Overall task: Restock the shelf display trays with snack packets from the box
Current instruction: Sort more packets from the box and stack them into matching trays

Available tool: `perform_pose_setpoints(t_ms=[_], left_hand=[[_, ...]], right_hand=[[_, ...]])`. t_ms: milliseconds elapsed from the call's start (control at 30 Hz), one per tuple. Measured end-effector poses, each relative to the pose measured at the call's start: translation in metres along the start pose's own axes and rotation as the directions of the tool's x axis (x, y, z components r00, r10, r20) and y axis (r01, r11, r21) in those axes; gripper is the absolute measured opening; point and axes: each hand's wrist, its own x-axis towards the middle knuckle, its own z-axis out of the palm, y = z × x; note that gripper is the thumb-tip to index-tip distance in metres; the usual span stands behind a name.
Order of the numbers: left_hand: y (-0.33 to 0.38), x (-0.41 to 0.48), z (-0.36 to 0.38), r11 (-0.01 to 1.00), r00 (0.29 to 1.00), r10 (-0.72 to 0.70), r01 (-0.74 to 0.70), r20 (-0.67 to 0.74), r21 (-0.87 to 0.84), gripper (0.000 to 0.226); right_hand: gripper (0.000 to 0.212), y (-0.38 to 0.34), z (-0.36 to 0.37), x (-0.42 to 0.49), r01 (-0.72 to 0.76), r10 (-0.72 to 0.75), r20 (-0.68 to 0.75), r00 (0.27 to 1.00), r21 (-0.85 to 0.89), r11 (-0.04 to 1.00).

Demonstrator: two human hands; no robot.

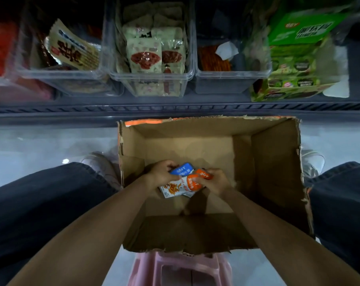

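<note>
Inside the box (278, 162), near its left wall, both hands gather a small bunch of snack packets (172, 189). The left hand (163, 175) has its grip curled round the blue-topped end, and the right hand (213, 181) pinches the orange end. The rest of the box floor shows bare, so restocking looks nearly done. Beyond the box's far-left corner, a full tray (152, 78) needs nothing. Beyond its far wall, a sparse tray (232, 80) has room.
</note>
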Motion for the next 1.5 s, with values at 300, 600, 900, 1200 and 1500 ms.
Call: perform_pose_setpoints(t_ms=[300,600,900,1200,1500], left_hand=[[0.044,-0.060,-0.015,0.954,0.988,0.152,-0.149,-0.010,-0.260,0.023],[0.087,-0.139,-0.018,0.775,0.947,0.316,-0.289,-0.051,-0.562,0.032],[0.134,-0.219,-0.022,0.646,0.783,0.476,-0.620,-0.400,-0.445,0.026],[0.164,-0.300,-0.056,0.563,0.710,0.609,-0.701,-0.354,-0.438,0.029],[0.182,-0.344,-0.090,0.461,0.610,0.699,-0.783,-0.373,-0.417,0.043]], right_hand=[[0.010,-0.062,-0.034,-0.051,0.143,-0.156,0.047,0.987,0.201,0.969],[0.023,-0.136,-0.050,-0.127,0.287,-0.278,-0.082,0.957,0.389,0.875],[0.036,-0.190,-0.071,-0.200,0.478,-0.465,-0.121,0.877,0.328,0.815],[0.028,-0.253,-0.084,-0.266,0.624,-0.591,-0.205,0.780,0.313,0.716],[0.032,-0.312,-0.087,-0.304,0.699,-0.634,-0.296,0.715,0.282,0.657]])
